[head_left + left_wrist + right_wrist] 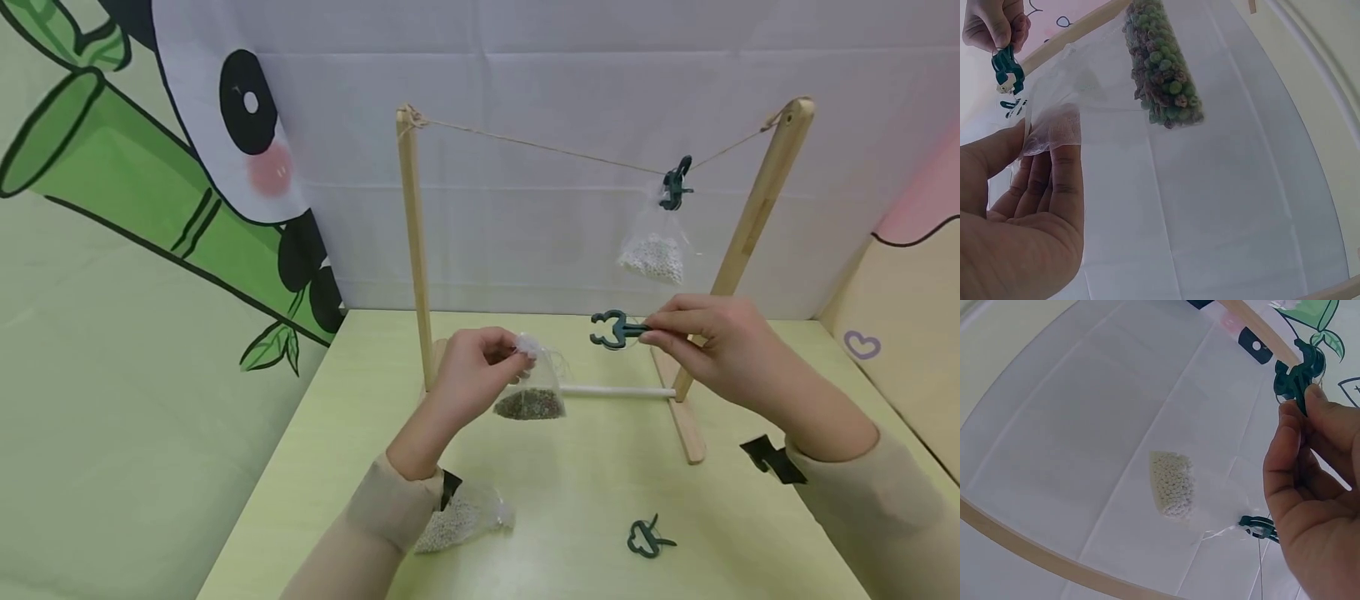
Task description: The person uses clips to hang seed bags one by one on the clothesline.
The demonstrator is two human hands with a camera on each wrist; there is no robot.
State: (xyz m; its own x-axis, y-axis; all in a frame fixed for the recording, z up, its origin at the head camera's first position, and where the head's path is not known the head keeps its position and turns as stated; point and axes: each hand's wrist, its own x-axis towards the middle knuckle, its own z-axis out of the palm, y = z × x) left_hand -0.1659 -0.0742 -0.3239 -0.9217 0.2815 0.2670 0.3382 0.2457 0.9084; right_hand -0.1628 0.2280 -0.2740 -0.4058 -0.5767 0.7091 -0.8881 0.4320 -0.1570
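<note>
My left hand pinches the gathered top of a sheer drawstring bag, which hangs above the table. Green and brown pellets fill the bag's bottom in the left wrist view. To the right, my right hand pinches the handles of a dark green spring clip; its curved jaws point left and stand apart. Above, another green clip fastens a sheer bag of white pellets to the string. In the right wrist view that bag of white beads hangs beside my hand.
The string sags between a left wooden post and a right wooden post, joined low by a white rod. On the table lie a third green clip and a bag of pale pellets, partly behind my left sleeve.
</note>
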